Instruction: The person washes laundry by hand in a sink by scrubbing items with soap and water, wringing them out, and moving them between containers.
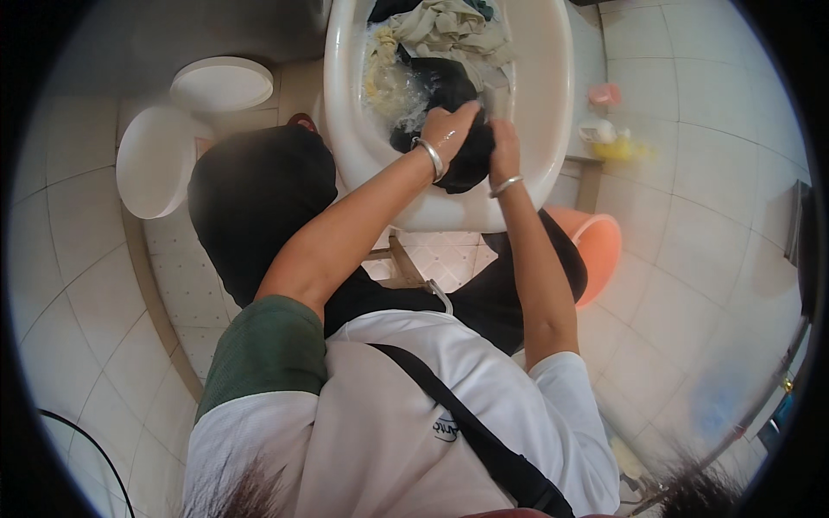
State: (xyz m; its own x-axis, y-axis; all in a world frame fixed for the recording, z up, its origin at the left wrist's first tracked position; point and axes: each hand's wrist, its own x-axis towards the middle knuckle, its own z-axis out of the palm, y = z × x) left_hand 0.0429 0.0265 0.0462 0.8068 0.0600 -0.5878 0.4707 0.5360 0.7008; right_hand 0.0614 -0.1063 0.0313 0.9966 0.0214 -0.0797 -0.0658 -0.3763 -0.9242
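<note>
My left hand (451,131) is closed on a wet black cloth (471,164) over the near part of a white tub (344,95). On the cloth's other side, my right hand (504,145) grips it too, its fingers partly hidden and slightly blurred. The cloth is bunched between both hands, and another part of it lies farther into the tub. Water (399,93) splashes beside it on the left. Farther back, a beige cloth (445,33) lies crumpled, with a pale yellow cloth (380,53) along the left wall. Each wrist wears a silver bangle.
An orange bucket (602,250) stands by my right knee. Beyond it are a small pink container (604,93) and a yellow item (620,152) on the tiles. Two white round objects (223,85) stand at the left, near my black-clad left knee (259,190).
</note>
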